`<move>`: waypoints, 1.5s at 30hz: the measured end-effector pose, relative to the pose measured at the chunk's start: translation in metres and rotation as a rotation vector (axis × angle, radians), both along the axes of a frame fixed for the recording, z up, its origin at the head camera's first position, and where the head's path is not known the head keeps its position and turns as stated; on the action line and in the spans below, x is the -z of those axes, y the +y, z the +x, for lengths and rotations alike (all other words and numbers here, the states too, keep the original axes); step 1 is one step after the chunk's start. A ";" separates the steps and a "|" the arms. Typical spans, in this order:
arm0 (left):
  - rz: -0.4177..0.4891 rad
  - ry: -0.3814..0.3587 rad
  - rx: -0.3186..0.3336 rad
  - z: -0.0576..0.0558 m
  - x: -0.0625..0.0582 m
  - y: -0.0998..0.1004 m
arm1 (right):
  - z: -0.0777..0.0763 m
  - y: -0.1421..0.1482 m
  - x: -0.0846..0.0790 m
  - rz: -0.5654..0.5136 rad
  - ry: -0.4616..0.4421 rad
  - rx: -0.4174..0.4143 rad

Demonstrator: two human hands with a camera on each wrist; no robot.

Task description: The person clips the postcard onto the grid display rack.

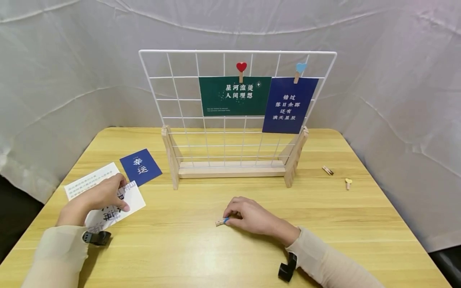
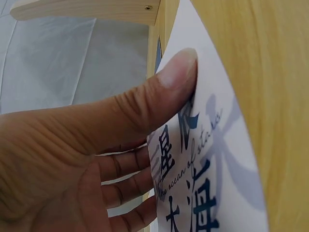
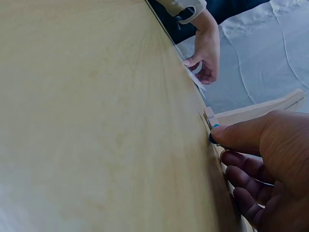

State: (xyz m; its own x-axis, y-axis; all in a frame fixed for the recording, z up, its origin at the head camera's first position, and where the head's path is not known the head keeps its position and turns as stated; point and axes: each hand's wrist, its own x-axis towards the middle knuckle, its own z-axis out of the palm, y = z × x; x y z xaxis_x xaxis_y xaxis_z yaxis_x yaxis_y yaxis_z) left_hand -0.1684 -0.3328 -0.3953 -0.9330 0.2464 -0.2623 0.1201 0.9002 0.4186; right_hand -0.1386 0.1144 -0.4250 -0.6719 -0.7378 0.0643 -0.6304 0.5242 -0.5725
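My left hand holds a white postcard with dark Chinese lettering at the left of the table. In the left wrist view the thumb lies across the card's printed face, and the other fingers reach behind its edge. Beneath and beyond that hand lies another white card with lines of small text, partly covered. Near the table's front middle, my right hand pinches a small wooden clothespin by its blue end. Its bare wooden end points left, low over the tabletop.
A white wire grid stands in a wooden base. A red-heart clothespin holds a green card; a light-blue-heart one holds a navy card. Another blue card lies left; two clothespins, one yellow-hearted, lie right.
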 end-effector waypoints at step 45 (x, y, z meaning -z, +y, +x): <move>0.096 0.227 0.018 0.004 -0.018 0.004 | -0.005 0.005 -0.005 -0.151 -0.148 0.104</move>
State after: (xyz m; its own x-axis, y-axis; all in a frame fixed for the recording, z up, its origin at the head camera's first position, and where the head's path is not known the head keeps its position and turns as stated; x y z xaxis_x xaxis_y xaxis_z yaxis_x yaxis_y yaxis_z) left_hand -0.1645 -0.3291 -0.3774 -0.9604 0.2778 -0.0212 0.2368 0.8541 0.4630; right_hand -0.1434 0.1194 -0.4203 -0.7539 -0.6539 0.0638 -0.4807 0.4829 -0.7319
